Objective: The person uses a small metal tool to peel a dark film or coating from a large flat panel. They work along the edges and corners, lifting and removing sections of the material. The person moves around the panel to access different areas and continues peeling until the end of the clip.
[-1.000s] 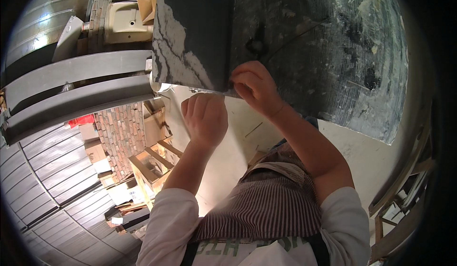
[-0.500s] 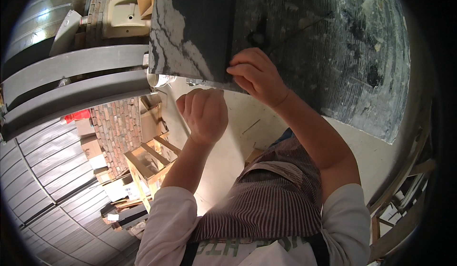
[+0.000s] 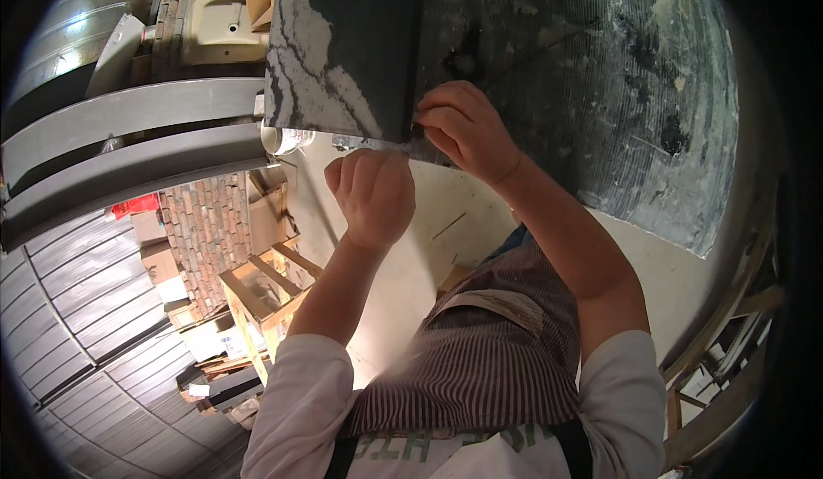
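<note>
A black slab with a jagged white marbled patch [image 3: 364, 59] lies on a scuffed dark worktop [image 3: 549, 93]. Just off the slab's near edge is my left hand [image 3: 374, 194], its fingers curled closed; whatever they hold, if anything, is hidden. My right hand [image 3: 467, 132] rests over the worktop beside the slab's right edge. Its thumb and fingertips are pinched together close to that edge, and anything between them is too small to make out. Both hands are a short way apart at the slab's near right corner.
Left of the worktop runs a long grey metal beam [image 3: 137, 117], with a white bucket [image 3: 283, 138] by its end. A wooden frame [image 3: 273, 283] stands on the floor near a brick-patterned panel [image 3: 204, 230]. A pale basin [image 3: 227, 26] sits at the far left.
My left hand has shifted slightly right and away from me along the near edge. My right hand has barely moved and stays pinched at the slab's right edge.
</note>
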Demonstrator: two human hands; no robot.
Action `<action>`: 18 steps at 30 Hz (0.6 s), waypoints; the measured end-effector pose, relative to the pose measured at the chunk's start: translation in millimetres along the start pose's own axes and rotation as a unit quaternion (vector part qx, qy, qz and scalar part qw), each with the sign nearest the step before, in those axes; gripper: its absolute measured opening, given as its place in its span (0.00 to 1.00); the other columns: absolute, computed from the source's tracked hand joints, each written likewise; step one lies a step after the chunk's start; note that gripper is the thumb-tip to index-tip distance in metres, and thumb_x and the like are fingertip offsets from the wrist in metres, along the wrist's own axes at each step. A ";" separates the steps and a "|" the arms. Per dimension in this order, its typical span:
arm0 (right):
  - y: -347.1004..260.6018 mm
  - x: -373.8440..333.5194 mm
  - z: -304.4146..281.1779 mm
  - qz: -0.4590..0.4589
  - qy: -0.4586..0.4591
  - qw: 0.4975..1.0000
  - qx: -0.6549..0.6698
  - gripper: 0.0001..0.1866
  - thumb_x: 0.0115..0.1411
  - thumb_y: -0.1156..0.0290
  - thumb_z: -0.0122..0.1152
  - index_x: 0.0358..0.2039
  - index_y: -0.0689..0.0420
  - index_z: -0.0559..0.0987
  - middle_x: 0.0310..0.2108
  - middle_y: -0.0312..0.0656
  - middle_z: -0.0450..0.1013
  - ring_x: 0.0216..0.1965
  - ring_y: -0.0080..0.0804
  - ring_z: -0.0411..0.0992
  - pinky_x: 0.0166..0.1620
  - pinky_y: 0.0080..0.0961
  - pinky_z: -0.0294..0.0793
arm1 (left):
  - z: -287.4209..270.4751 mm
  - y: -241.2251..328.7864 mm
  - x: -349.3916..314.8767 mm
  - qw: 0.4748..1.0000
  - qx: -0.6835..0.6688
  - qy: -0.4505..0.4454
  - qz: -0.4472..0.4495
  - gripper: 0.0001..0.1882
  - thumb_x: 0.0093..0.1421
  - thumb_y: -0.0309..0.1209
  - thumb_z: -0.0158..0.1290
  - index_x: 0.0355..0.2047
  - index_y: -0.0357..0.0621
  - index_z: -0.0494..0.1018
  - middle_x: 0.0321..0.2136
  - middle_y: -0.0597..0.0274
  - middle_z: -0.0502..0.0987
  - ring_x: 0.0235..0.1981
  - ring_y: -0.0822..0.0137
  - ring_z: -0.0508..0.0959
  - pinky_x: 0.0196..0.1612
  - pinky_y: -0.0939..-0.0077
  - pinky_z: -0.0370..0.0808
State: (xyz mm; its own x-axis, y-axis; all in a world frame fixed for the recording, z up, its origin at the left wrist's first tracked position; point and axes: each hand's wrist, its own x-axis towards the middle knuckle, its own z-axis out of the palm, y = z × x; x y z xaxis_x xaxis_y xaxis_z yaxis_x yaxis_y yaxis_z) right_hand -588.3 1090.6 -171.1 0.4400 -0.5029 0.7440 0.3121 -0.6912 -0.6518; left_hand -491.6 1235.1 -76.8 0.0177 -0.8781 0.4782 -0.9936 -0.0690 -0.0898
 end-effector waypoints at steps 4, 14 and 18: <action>-4.5 8.2 -5.0 -0.009 0.003 1.000 0.008 0.15 0.50 0.80 0.69 0.38 0.55 0.77 0.41 0.40 0.72 0.43 0.41 0.73 0.45 0.34 0.76 | -4.9 2.6 5.1 1.000 0.001 0.009 -0.006 0.12 0.51 0.21 0.57 0.36 0.47 0.76 0.32 0.68 0.74 0.33 0.65 0.75 0.42 0.66 0.64; -20.9 -31.5 -17.4 0.086 -0.065 0.994 0.021 0.13 0.54 0.81 0.67 0.40 0.56 0.79 0.42 0.41 0.74 0.43 0.41 0.73 0.44 0.34 0.75 | -4.9 11.8 -26.0 0.983 -0.115 -0.071 -0.126 0.06 0.55 0.24 0.56 0.32 0.50 0.77 0.33 0.65 0.78 0.36 0.59 0.76 0.44 0.65 0.67; -55.4 -35.5 -46.2 0.169 -0.094 0.980 0.034 0.13 0.59 0.80 0.64 0.45 0.58 0.80 0.42 0.42 0.75 0.42 0.41 0.74 0.44 0.32 0.76 | -11.8 25.8 -39.0 0.886 -0.319 -0.057 -0.333 0.02 0.55 0.22 0.57 0.30 0.42 0.78 0.32 0.57 0.80 0.37 0.53 0.77 0.44 0.60 0.72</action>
State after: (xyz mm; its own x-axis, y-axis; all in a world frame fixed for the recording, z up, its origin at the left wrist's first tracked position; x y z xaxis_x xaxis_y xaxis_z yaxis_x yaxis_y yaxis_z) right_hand -660.1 1122.8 -154.7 0.6732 -0.5891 0.4469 0.1734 -0.4618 -0.8699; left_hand -519.3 1273.2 -87.4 0.5983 -0.7880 0.1455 -0.6197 -0.3399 0.7075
